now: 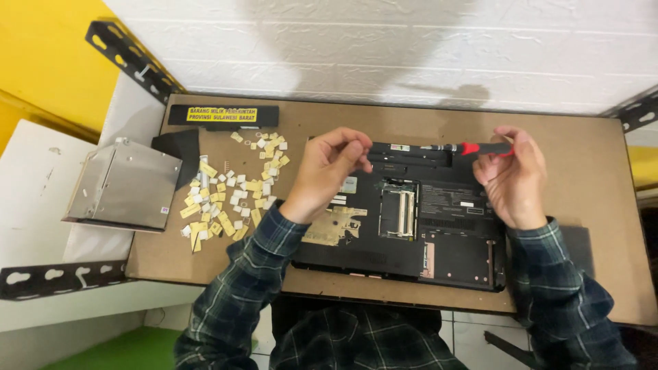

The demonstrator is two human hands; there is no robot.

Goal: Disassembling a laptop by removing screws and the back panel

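Resting at the far left edge of the brown fibreboard table [589, 205], a boxy brushed-metal drive [123, 185] overhangs the corner. Beside it lies a scatter of small cream and yellow key caps [233, 192], flat and square, below a long black battery bar [223, 114]. Centre, an upturned black laptop [439, 226] lies with its memory bay uncovered. The left hand [325, 171] hovers over its upper edge, fingertips pinched together. The right hand [510, 178] grips a red-and-black screwdriver [466, 148], held level above the laptop's top edge.
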